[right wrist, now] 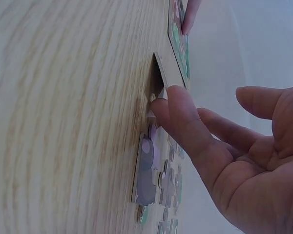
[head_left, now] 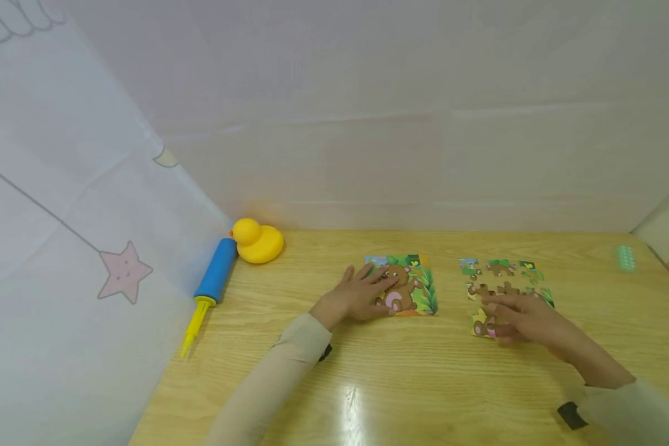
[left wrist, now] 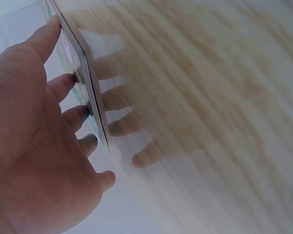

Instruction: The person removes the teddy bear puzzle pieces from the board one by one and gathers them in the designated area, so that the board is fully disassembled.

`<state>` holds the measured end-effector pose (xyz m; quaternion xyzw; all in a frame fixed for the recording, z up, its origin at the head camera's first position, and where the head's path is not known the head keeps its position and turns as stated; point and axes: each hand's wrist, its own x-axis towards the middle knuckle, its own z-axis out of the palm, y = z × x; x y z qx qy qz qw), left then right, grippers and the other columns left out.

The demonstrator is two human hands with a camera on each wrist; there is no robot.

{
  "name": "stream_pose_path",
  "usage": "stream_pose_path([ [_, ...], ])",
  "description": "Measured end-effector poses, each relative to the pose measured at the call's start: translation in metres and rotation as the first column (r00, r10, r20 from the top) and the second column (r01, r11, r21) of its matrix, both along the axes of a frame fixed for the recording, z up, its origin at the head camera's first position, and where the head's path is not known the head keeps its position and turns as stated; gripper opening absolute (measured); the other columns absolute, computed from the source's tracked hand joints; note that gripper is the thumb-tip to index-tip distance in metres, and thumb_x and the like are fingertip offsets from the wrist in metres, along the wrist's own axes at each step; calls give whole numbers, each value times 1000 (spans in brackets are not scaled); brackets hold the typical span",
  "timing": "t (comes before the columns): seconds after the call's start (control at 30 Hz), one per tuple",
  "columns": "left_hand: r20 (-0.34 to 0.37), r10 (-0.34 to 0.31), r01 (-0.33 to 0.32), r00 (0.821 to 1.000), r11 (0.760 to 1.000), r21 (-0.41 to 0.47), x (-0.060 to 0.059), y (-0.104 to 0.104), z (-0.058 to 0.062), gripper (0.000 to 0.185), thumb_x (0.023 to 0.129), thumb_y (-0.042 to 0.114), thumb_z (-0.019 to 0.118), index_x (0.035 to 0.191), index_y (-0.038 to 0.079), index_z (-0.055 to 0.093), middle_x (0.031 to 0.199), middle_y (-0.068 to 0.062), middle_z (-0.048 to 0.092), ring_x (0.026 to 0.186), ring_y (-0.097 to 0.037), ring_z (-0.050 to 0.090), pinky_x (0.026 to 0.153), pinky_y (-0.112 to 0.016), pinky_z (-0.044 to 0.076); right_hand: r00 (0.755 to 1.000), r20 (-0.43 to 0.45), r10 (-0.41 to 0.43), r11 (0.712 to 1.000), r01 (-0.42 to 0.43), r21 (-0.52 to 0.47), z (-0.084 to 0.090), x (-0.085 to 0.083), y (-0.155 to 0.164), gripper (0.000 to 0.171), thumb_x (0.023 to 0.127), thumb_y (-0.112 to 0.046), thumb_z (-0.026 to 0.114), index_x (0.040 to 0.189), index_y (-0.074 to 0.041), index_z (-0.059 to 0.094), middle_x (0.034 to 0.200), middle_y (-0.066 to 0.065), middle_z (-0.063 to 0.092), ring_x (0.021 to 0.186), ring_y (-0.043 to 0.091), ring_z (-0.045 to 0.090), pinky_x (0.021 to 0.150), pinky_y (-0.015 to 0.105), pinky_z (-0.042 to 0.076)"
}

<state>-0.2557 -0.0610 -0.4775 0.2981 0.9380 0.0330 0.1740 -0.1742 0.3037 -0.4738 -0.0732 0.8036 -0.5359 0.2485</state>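
A picture board with a brown bear (head_left: 404,294) lies flat on the table. My left hand (head_left: 362,294) rests over its left part, fingers spread, and the fingertips (left wrist: 78,114) touch the board in the left wrist view. To the right are several jigsaw pieces (head_left: 500,267) with parts of a similar picture, set in loose rows with gaps. My right hand (head_left: 526,319) is over the lower rows and hides some pieces. In the right wrist view, its fingertips pinch a puzzle piece (right wrist: 167,70), tilted with one edge off the table. Other pieces (right wrist: 145,168) lie flat beside it.
A yellow rubber duck (head_left: 259,241) sits at the back left against a blue hand pump (head_left: 217,269) with a yellow nozzle. A small pale green object (head_left: 626,258) lies at the far right. Cloth walls (head_left: 368,161) border the wooden table (head_left: 412,384) at the back and sides.
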Motion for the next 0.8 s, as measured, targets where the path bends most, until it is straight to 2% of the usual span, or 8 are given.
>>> stream_pose_path([
  [0.37,2,3,-3,1000,1000,7,0,-1,0,76,99,68,45,163,39,16,173,7,5,161,-28,1,125,-64,6,999,41,-15,1000,15,12,-1,0,1,65,109,-37,46,156,5,31,158,37,28,117,35,68,83,38,63],
  [0.53,11,5,-5,1000,1000,5,0,0,1,75,99,66,46,163,38,16,173,6,5,161,-28,1,125,-65,8,1000,-3,-15,1000,15,13,0,0,1,62,110,-35,46,153,9,34,159,40,20,117,40,67,82,37,63],
  [0.77,19,6,-7,1000,1000,5,0,1,1,76,99,65,47,163,38,16,173,6,4,160,-28,2,124,-66,10,1000,-22,-15,1000,15,20,1,1,4,65,111,-35,43,154,11,29,156,40,30,116,40,67,83,37,63],
  [0.8,17,7,-7,1000,1000,4,1,1,0,76,99,66,47,163,38,16,173,6,4,161,-28,2,124,-66,11,1000,-22,-12,1000,12,20,1,0,5,65,111,-35,42,154,11,29,157,39,27,118,42,66,83,37,62],
])
